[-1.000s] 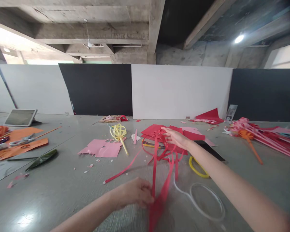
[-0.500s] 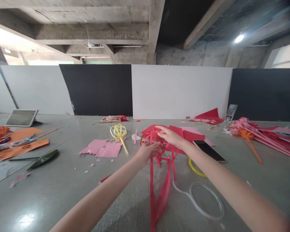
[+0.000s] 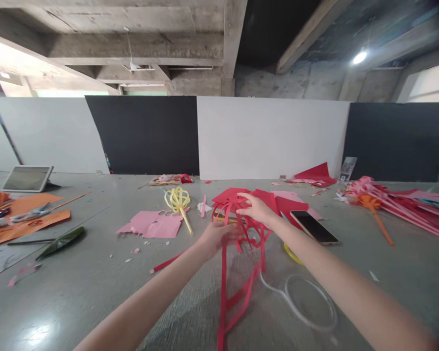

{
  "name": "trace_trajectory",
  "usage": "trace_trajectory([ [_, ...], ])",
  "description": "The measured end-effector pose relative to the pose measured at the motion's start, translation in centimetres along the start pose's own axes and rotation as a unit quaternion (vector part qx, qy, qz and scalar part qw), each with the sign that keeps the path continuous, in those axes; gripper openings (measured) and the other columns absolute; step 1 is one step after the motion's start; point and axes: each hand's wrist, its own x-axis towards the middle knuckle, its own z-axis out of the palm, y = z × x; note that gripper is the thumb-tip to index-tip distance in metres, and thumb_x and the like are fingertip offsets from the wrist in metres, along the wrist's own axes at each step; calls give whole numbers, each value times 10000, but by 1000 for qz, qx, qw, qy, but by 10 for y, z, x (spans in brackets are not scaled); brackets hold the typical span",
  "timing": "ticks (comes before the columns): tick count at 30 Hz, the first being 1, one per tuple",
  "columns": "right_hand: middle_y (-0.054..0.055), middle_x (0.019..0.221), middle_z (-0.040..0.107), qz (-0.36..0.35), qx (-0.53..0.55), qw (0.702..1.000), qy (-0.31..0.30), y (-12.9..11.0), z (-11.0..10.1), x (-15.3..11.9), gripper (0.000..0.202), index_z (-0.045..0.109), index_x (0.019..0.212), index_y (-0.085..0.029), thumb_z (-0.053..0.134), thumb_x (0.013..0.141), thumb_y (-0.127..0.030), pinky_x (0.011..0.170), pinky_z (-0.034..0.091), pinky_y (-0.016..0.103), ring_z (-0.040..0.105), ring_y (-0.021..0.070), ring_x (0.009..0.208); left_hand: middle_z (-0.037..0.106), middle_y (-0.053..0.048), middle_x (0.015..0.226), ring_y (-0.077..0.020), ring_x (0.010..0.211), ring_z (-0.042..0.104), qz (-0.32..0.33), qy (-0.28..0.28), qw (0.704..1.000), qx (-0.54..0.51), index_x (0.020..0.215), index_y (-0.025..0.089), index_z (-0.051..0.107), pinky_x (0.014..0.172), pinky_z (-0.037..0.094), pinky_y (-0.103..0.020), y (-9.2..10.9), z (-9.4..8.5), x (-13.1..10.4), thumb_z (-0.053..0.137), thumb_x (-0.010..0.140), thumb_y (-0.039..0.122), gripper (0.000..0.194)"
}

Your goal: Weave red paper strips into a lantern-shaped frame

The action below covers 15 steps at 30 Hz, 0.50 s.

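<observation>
A tangle of red paper strips [image 3: 255, 229] is between my two hands at the middle, with long strips [image 3: 224, 292] hanging toward me. My left hand [image 3: 219, 235] is closed on the strips at their left side; its fingertips are blurred. Over the upper part of the tangle, my right hand [image 3: 255, 208] has its fingers bent and touching the strips. Red paper sheets [image 3: 290, 202] lie just behind. Which strips sit between the right fingers is hard to make out.
A phone [image 3: 314, 227], a yellow ring [image 3: 291, 253] and a clear looped tube [image 3: 310, 319] lie right of centre. Pink paper [image 3: 157, 224] and a yellow paper-strip ball on a stick [image 3: 177, 200] are left. Farther left are orange paper [image 3: 40, 222], a leaf [image 3: 64, 241] and a tablet [image 3: 28, 178].
The long hanging strips have shifted left and spread. My right fingers are more bent and lower on the tangle. The view has moved slightly, and more of a red strip shows beside my left forearm.
</observation>
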Motion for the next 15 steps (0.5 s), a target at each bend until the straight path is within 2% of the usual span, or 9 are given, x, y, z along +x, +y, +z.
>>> trace_trajectory([
  [2,76,1153,528,4,-17,1000,15,5,1,3,556,428,1186,-260,652,679,-221,825,432,358,447,228,1099,652,-84,738,-150,648,619,-28,-32,999,1,766,109,588,642,467,-269,-2,-5,-18,631,685,273,189],
  [6,72,1128,513,1,-55,998,30,15,5,10,313,475,1115,-194,518,813,-263,786,444,389,522,202,966,646,-129,848,-183,715,629,-114,-99,989,-3,866,99,570,661,458,-290,-14,-14,-56,562,742,287,226],
  [8,67,1104,517,1,-75,997,29,19,10,13,252,492,1080,-168,463,848,-263,753,457,386,546,182,900,647,-123,838,-175,690,630,-143,-111,983,-10,874,101,559,636,454,-278,-24,-16,-68,534,758,280,215],
  [15,63,1094,525,19,-150,988,-5,30,25,18,237,502,1067,-179,460,849,-263,744,463,368,550,174,887,646,-114,779,-152,605,621,-156,-90,983,-43,794,81,569,591,452,-267,-47,-13,-71,486,783,279,215],
])
